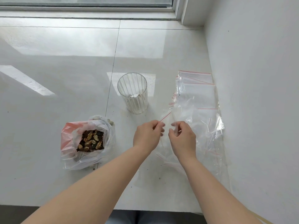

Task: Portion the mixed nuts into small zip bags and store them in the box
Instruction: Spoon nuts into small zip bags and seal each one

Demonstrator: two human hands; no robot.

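Sitting at the far left of the desk [48, 94], the mixed nuts [91, 140] lie in a crumpled plastic sack [77, 138] with its mouth open upward, at about nine o'clock from both hands and nearer the left one. At twelve o'clock from the hands stands a ribbed clear cup [132, 92], upright and almost empty. The left hand [146, 135] pinches the red-striped lip of a small zip bag [166, 120] between thumb and fingertips. The right hand [182, 137], just beside it, pinches the opposite lip, so the mouth seems about to be pulled apart. The bag's zip line runs from seven o'clock up toward one o'clock. At two o'clock, a loose pile of spare zip bags [199, 97] spreads along the wall [258, 94]. No box shows.
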